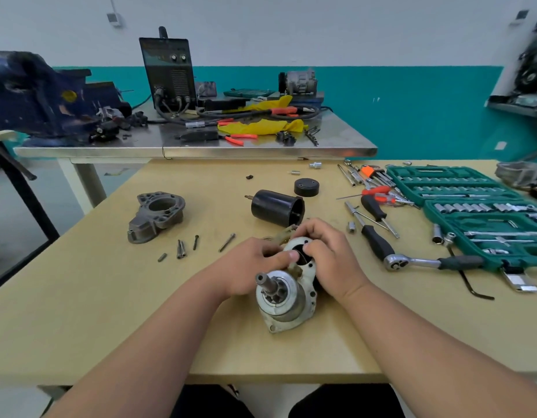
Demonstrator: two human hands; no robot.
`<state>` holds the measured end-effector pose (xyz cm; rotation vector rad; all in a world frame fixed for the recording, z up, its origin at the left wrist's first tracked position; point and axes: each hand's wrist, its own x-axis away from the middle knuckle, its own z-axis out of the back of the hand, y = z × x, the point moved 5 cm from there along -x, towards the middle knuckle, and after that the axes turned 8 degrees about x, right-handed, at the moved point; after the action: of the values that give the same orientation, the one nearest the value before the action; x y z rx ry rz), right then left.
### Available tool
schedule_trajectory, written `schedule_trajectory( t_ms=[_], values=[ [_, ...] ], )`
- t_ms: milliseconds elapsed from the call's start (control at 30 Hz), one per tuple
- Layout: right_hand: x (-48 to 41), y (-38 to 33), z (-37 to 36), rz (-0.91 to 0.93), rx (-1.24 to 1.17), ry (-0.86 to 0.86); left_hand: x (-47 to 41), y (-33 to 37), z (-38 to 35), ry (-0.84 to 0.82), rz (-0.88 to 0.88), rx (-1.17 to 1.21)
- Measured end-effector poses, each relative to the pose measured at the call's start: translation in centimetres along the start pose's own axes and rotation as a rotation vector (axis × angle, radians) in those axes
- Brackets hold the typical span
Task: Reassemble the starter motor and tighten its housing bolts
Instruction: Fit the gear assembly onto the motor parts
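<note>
Closest in, the starter motor (287, 300) is lying on the worktop (110, 312) beneath both hands; the left hand (249, 267) is curling round its side, thumb pressing on top; the right hand (324, 251) is gripping the opposite rim; probably heavy, rigid, maybe greasy, so gripping the body, not the shaft (265, 280), seems wisest.

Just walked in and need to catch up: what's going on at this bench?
A person is mid-reassembly: the left hand and right hand grip the starter motor's pinion-end assembly on the wooden table. The black motor casing, end cap, grey nose housing and loose bolts lie apart, not yet fitted. A ratchet lies beside the socket set.
</note>
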<state>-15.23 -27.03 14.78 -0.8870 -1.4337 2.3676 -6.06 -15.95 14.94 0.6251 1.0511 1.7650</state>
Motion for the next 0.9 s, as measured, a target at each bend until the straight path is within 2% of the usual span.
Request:
schedule_trajectory(
  t_ms=[167,233,300,400,467,633,733,833,900],
  values=[
    [-0.7,0.5,0.6,-0.157,-0.074,0.15,0.2,-0.3,-0.8,0.118,0.014,0.151],
    [-1.1,1.0,1.2,-0.262,-0.094,0.248,0.3,-0.3,-1.3,0.159,0.028,0.138],
    [-1.5,1.6,1.2,-0.378,-0.224,0.282,0.3,-0.1,-1.6,0.19,0.038,0.095],
    [-1.5,1.7,-0.2,-0.504,-0.631,0.191,0.3,0.5,-2.0,0.142,-0.004,0.052],
    [-1.7,1.2,-0.8,-0.475,-0.69,0.099,0.5,0.9,-2.2,0.099,-0.044,0.085],
    [-1.9,0.9,-1.0,-0.457,-0.645,0.029,0.6,0.7,-1.9,0.158,0.009,0.134],
    [-1.8,1.2,-0.4,-0.487,-0.573,0.124,0.6,0.1,-1.6,0.223,0.05,0.12],
    [-0.9,0.1,2.3,-0.414,-0.219,0.243,0.6,-0.3,-1.4,0.321,0.073,0.152],
    [0.7,-1.5,3.7,-0.341,-0.038,0.237,0.7,-0.5,-1.4,0.375,0.092,0.144]
  ],
)
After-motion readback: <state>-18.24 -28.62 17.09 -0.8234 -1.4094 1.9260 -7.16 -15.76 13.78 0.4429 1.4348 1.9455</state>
